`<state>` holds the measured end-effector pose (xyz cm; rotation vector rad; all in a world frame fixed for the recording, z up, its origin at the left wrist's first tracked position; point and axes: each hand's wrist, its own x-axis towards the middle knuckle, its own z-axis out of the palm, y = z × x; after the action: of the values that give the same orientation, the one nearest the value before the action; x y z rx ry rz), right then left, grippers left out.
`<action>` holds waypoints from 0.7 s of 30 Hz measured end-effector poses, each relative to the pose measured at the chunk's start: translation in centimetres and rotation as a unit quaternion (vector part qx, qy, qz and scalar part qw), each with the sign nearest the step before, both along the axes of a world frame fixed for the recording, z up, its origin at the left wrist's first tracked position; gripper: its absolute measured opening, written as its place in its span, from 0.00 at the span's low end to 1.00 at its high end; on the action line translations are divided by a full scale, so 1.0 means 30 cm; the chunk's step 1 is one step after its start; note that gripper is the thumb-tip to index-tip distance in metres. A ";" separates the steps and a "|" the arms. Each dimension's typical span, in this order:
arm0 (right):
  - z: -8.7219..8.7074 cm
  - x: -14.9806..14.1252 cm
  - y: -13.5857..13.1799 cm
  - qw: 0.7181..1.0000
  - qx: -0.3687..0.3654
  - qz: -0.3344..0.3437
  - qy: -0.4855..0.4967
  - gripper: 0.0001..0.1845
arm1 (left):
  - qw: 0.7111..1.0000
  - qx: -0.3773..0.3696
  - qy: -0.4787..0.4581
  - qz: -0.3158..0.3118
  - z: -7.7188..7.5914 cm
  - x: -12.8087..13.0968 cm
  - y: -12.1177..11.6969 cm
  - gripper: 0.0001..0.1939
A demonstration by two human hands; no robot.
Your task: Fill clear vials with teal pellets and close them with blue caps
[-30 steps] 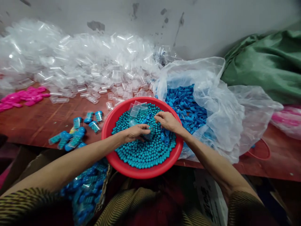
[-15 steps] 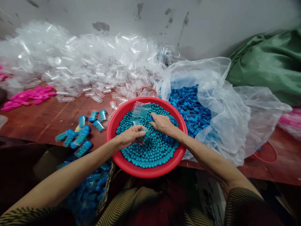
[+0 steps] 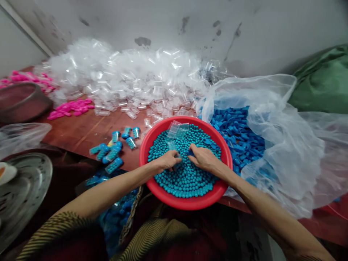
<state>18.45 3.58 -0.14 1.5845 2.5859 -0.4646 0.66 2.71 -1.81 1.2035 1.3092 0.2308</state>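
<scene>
A red basin [image 3: 187, 203] full of small teal balls [image 3: 185, 186] sits in front of me. My left hand [image 3: 169, 160] is closed low over the balls, gripping a small clear plastic cup that its fingers mostly hide. Just to the right, my right hand [image 3: 205, 158] pinches a dark blue cap [image 3: 191, 153], with its fingertips pointing toward the left hand. Several empty clear cups [image 3: 178, 129] lie on the balls at the back of the basin. More blue caps [image 3: 211, 143] rest inside near its right wall.
Filled cups with blue caps [image 3: 114, 165] lie on the brown table [image 3: 73, 134], with more in a box [image 3: 119, 212] below. Behind spreads a heap of clear cups [image 3: 130, 72]. Blue caps [image 3: 236, 134] fill a plastic bag [image 3: 293, 156]. Pink pieces [image 3: 72, 107] and a metal lid [image 3: 29, 188] are left.
The view has swung left, so things appear farther right. My right hand has come nearer me, with the blue cap at its fingertips. My left hand has turned knuckles-up over the balls.
</scene>
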 end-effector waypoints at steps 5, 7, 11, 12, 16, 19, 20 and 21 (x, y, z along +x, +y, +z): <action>-0.036 0.053 -0.007 0.996 0.063 -0.039 0.052 0.21 | 0.999 -0.025 -0.018 0.015 -0.002 0.027 0.016 0.05; -0.060 0.071 -0.010 0.992 0.081 -0.027 0.088 0.18 | 0.998 -0.042 -0.045 0.017 0.011 0.037 0.010 0.05; -0.119 0.066 -0.015 0.982 0.172 0.047 0.061 0.19 | 0.990 -0.080 -0.115 0.025 0.017 0.047 -0.011 0.04; -0.135 0.061 -0.017 0.981 0.175 0.062 0.055 0.19 | 0.988 -0.089 -0.122 0.032 0.013 0.047 -0.017 0.04; -0.209 0.082 -0.029 0.982 0.128 0.092 0.107 0.22 | 0.988 -0.103 -0.110 0.038 -0.007 0.045 -0.030 0.05; -0.245 0.128 -0.011 0.972 0.105 0.128 0.168 0.19 | 0.992 -0.095 -0.072 0.042 -0.020 0.047 -0.034 0.05; -0.238 0.129 0.007 0.967 0.116 0.143 0.175 0.16 | 0.993 -0.087 -0.054 0.049 -0.028 0.048 -0.033 0.05; -0.214 0.113 0.028 0.962 0.145 0.148 0.178 0.14 | 0.995 -0.081 -0.036 0.055 -0.039 0.049 -0.031 0.06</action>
<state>21.85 4.43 -6.57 1.2348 3.2274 -0.3884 2.12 1.79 -2.98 0.9793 1.3059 0.2405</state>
